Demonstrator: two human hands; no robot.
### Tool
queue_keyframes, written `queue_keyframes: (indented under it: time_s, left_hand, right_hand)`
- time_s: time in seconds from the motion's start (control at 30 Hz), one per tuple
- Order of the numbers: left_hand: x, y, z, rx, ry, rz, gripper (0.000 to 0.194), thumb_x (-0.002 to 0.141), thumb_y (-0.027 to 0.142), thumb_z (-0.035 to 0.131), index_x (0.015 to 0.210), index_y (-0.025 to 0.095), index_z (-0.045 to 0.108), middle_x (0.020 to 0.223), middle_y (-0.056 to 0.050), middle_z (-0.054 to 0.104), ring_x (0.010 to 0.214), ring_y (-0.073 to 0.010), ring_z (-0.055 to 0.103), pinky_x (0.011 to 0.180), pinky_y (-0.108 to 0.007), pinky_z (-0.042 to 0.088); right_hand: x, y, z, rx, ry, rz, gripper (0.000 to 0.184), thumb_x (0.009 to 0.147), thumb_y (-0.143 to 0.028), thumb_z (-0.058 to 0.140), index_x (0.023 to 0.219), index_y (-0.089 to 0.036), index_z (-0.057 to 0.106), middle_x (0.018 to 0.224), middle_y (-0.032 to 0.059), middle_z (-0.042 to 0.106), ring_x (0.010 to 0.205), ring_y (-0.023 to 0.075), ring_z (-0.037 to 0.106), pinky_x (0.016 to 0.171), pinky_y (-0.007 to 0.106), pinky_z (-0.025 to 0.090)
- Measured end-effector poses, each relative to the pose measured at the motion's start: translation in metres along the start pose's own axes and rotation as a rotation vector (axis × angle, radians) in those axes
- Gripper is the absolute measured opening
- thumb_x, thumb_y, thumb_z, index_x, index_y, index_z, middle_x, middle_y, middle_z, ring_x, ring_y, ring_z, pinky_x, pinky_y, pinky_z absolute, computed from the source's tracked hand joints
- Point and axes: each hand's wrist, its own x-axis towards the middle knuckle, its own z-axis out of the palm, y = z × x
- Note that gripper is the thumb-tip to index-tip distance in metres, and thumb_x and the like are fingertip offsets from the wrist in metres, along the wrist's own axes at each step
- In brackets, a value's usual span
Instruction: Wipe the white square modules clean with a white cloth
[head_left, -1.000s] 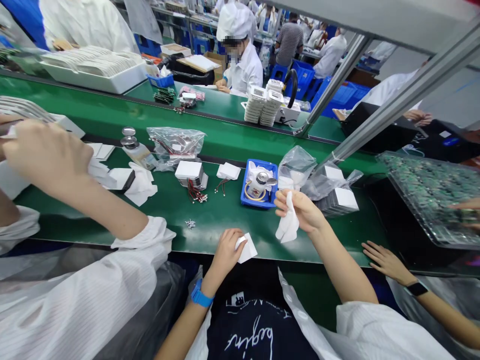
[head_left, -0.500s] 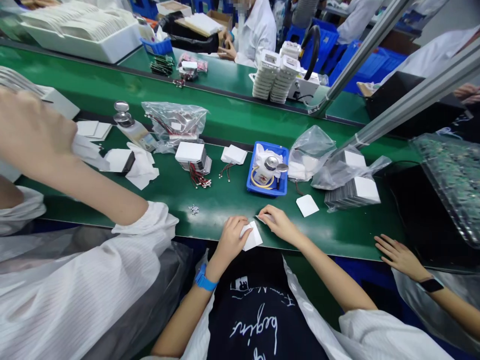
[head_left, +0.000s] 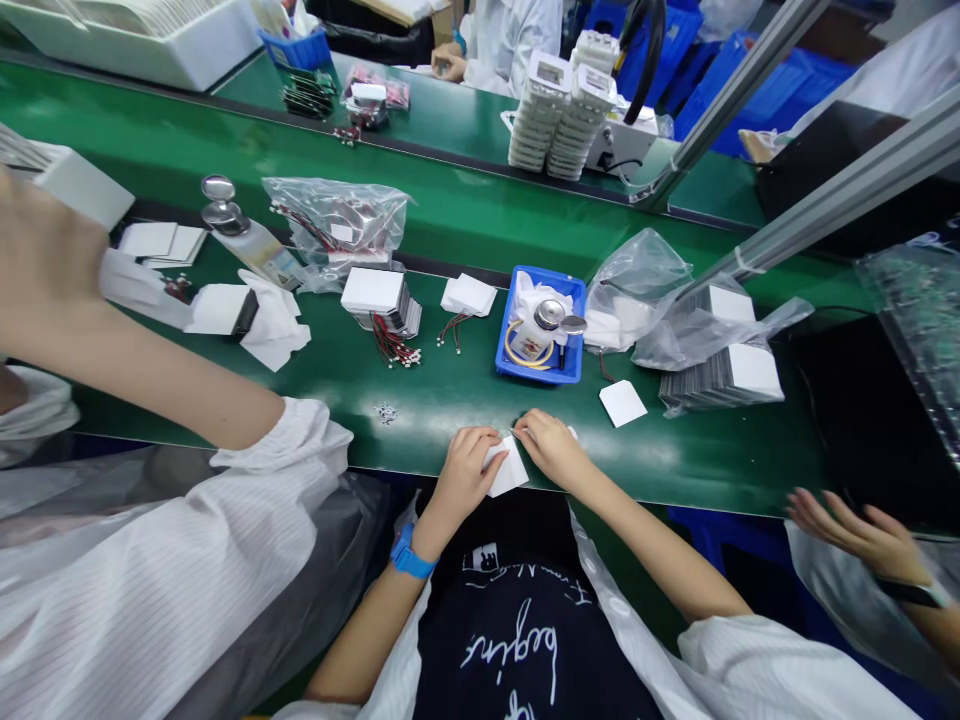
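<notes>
My left hand (head_left: 469, 470) grips a flat white square piece (head_left: 510, 470) at the table's front edge, thumb on its face. Close to its upper right corner, my right hand (head_left: 551, 447) is closed in a pinch. A thin tip shows at those fingers and a bit of white behind the knuckles; what they hold I cannot make out. Beyond my hands stands a blue tray (head_left: 538, 374) with a metal-topped bottle (head_left: 537, 330) and white cloth in it. A single white square plate (head_left: 622, 403) lies to the right, and a small pile of tiny parts (head_left: 386, 413) to the left.
A co-worker's arm (head_left: 172, 370) reaches across at left; another person's hand (head_left: 862, 535) is at right. Stacked white plates with red and black wires (head_left: 375, 297), wired white plates (head_left: 469, 296), a bagged stack (head_left: 724, 375) and a metal pole (head_left: 832, 200) stand beyond.
The view has shifted slightly. My right hand has turned a little beside the white piece, which my left hand still holds. The person's hand at right has lifted off the table edge.
</notes>
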Motion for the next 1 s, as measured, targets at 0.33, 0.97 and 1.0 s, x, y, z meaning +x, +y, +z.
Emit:
queue_keyframes:
  time_s: [0.33,0.97,1.0]
  left_hand:
    - [0.0,0.001,-0.001,0.008,0.001,-0.002,0.012,0.097,0.026,0.056,0.106,0.02,0.061,0.107,-0.008,0.066,0.105,-0.0252,0.058,0.088,-0.039,0.046]
    - [0.001,-0.001,-0.001,0.003,0.02,0.013,0.011,0.097,0.025,0.055,0.103,0.019,0.062,0.106,-0.008,0.066,0.102,-0.0245,0.06,0.089,-0.04,0.047]
    - [0.002,-0.001,-0.001,-0.001,0.022,0.015,0.011,0.096,0.025,0.055,0.103,0.019,0.061,0.106,-0.008,0.066,0.101,-0.0244,0.06,0.089,-0.04,0.047]
  right_hand:
    - [0.002,-0.001,0.0,-0.078,-0.018,-0.026,0.017,0.1,-0.022,0.044,0.094,-0.02,0.059,0.097,0.0083,0.066,0.091,0.0228,0.061,0.075,0.033,0.04]
    - [-0.006,0.009,-0.008,0.132,0.13,0.058,0.015,0.1,-0.025,0.045,0.093,-0.021,0.058,0.094,0.0062,0.064,0.089,0.0204,0.064,0.08,0.032,0.049]
    - [-0.01,0.01,-0.009,0.148,0.14,0.062,0.015,0.1,-0.025,0.046,0.093,-0.021,0.058,0.093,0.006,0.064,0.089,0.0205,0.064,0.081,0.032,0.049]
